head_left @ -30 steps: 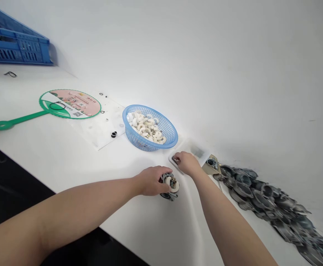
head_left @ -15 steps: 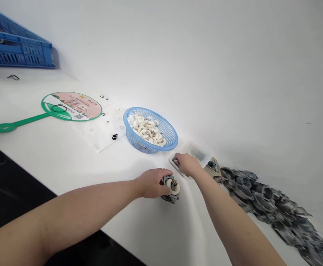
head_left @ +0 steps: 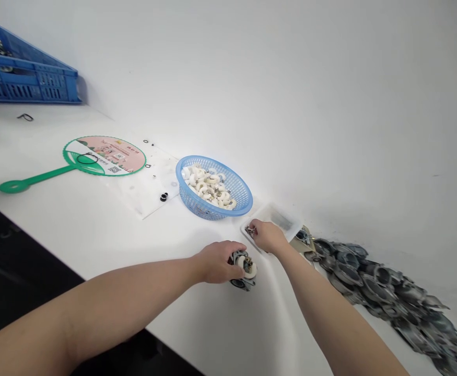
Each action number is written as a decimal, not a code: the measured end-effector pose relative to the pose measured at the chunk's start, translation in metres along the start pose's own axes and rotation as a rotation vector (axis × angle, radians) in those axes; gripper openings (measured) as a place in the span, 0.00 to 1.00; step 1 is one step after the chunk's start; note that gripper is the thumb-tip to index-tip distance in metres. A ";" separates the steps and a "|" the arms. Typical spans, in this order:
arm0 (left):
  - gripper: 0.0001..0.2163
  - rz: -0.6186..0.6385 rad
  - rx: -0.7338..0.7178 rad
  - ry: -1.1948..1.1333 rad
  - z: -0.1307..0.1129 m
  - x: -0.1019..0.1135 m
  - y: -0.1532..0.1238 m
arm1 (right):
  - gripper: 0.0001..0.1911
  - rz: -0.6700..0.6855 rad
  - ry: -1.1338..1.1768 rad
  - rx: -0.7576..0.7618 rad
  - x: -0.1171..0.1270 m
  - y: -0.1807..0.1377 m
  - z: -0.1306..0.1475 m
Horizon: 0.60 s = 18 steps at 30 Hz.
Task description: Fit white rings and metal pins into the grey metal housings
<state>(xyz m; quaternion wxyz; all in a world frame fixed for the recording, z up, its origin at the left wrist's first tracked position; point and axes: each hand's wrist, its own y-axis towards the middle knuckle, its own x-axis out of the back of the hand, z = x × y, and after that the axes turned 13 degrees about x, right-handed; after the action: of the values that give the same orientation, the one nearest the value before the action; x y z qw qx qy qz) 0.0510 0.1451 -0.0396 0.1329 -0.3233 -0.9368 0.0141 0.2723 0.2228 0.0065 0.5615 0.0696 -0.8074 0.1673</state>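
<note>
My left hand (head_left: 221,262) is closed around a grey metal housing (head_left: 243,284), with its thumb by a cream-white plastic ring (head_left: 252,270) seated on top. Small brass-coloured parts show in the middle of that ring. My right hand (head_left: 266,236) reaches into a shallow translucent plastic tray (head_left: 277,213), fingers bent together over small metal pieces (head_left: 250,230) at its near left end. What those fingertips pinch, if anything, is too small to make out. Just behind both hands stands a light-blue plastic basket (head_left: 238,210) full of white curved plastic parts (head_left: 208,185).
Grey metal castings (head_left: 377,292) lie heaped along the wall at right. On the left are a green-handled fan (head_left: 110,156), a clear plastic bag (head_left: 134,201), small black rings (head_left: 164,197) and a blue crate (head_left: 51,83). The white table's front edge runs diagonally at lower left.
The whole view has shifted slightly, so things sit a little lower and further right. My left hand keeps its grip on the housing; my right hand stays in the tray, with more metal pieces showing.
</note>
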 end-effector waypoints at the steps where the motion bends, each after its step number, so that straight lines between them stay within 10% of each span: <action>1: 0.29 -0.003 0.003 0.001 0.000 0.000 0.000 | 0.16 -0.005 0.002 0.010 0.000 0.000 -0.001; 18: 0.29 -0.008 0.022 0.004 -0.002 -0.002 0.001 | 0.11 -0.040 0.005 0.104 -0.004 -0.004 -0.004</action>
<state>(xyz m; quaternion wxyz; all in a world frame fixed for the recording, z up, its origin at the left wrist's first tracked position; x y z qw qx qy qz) 0.0536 0.1447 -0.0384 0.1384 -0.3181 -0.9376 0.0234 0.2785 0.2204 0.0052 0.5625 0.1142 -0.7946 0.1979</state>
